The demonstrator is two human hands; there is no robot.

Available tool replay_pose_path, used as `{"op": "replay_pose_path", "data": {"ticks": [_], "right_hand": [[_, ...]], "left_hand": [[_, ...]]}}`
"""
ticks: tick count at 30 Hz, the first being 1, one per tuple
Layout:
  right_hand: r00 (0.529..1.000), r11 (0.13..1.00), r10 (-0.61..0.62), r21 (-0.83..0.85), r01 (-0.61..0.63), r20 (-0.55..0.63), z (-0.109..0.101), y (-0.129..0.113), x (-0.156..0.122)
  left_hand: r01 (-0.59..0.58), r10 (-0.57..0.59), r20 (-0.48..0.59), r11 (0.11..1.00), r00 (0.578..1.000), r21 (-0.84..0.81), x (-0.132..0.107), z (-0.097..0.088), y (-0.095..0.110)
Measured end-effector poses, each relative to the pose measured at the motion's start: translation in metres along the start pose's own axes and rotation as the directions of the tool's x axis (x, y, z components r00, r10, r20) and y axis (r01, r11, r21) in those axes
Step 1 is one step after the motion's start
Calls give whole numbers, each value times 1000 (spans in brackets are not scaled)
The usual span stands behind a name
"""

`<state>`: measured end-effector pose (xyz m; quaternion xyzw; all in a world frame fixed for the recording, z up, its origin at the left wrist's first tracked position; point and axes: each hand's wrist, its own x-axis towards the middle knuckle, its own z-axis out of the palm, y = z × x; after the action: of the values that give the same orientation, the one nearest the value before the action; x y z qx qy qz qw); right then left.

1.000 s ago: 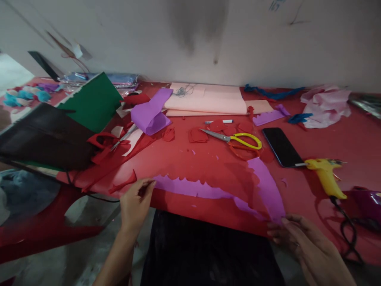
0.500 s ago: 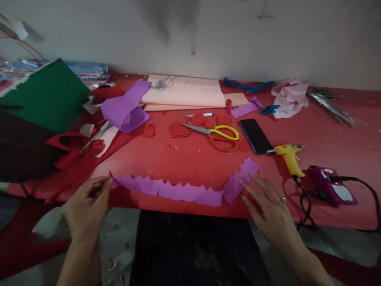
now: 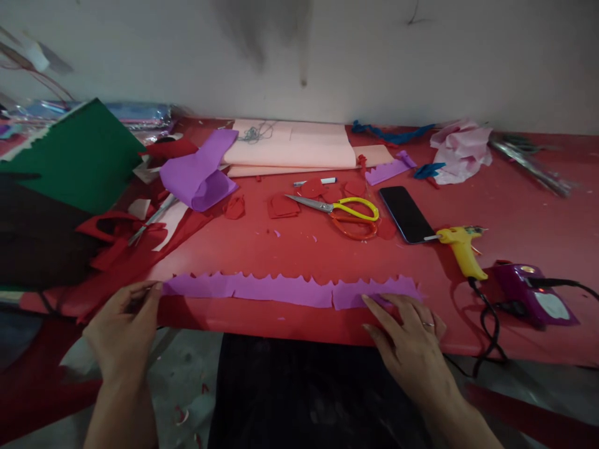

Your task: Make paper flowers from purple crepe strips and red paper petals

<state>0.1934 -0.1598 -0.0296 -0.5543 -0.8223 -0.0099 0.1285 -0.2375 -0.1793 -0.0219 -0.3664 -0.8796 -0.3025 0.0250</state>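
Note:
A long purple paper strip lies along the near edge of the red table, its far edge cut into small points. Two slits run up from its near edge. My left hand pinches the strip's left end between thumb and fingers. Over the right end, my right hand rests with its fingers stretched out and apart, a ring on one finger. Beyond the strip lie scissors with one yellow and one orange handle, near several cut red pieces.
To the right are a phone, a yellow glue gun and a purple power box with black cables. Folded peach sheets lie at the back. A purple roll and a green sheet stand on the left.
The strip's right part, angled away before, now lies straight in line with the rest. My right hand has moved onto it, and my left hand has shifted slightly left.

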Motion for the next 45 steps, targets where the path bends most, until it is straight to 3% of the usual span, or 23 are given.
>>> {"op": "replay_pose_path", "data": {"ticks": [5, 12, 16, 21, 25, 27, 28, 30, 33, 36, 37, 40, 42, 43, 45], "right_hand": [[998, 999, -15, 35, 17, -60, 5, -7, -6], [980, 974, -192, 110, 196, -49, 22, -48, -6], [973, 967, -220, 115, 228, -74, 32, -60, -2], [980, 973, -177, 135, 188, -93, 22, -51, -2], [987, 996, 61, 78, -50, -151, 7, -18, -3], [969, 986, 168, 25, -166, -180, 4, -4, -3], [965, 981, 193, 11, -195, -179, 4, -1, -2], [971, 981, 191, 33, -189, -146, 8, -8, 1], [989, 973, 130, 201, -114, -70, 16, -42, 14], [992, 867, 125, 484, -120, 22, 20, -80, 31], [990, 798, 129, 585, -142, 64, 21, -88, 36], [954, 524, 215, 800, -293, 209, 25, -93, 53], [919, 317, 323, 890, -329, 224, 29, -85, 69], [909, 244, 349, 914, -323, 228, 30, -80, 79], [908, 145, 326, 935, -325, 265, 28, -72, 97]], "left_hand": [[28, -26, 30, 997, 999, -73, -1, -1, 6], [10, -5, 41, 991, 999, -137, 1, -2, 1], [-5, 9, 31, 990, 999, -140, 2, -4, -6], [-28, 31, 8, 975, 999, -222, 0, -11, -3], [-55, 35, -91, 974, 995, -222, -11, -12, 14], [-91, 91, -7, 971, 996, -223, -23, -5, 30], [-128, 155, 101, 963, 983, -236, -32, 1, 40], [-198, 288, 278, 930, 917, -310, -56, 14, 63], [-214, 388, 418, 889, 821, -405, -98, 35, 99], [-128, 481, 513, 806, 711, -579, -129, 48, 127], [-76, 494, 511, 767, 703, -637, -135, 50, 134], [101, 418, 481, 665, 771, -740, -133, 57, 149], [226, 354, 483, 569, 801, -791, -122, 60, 156], [319, 315, 509, 495, 801, -809, -115, 61, 159], [563, 258, 628, 288, 734, -775, -104, 62, 165]]}}
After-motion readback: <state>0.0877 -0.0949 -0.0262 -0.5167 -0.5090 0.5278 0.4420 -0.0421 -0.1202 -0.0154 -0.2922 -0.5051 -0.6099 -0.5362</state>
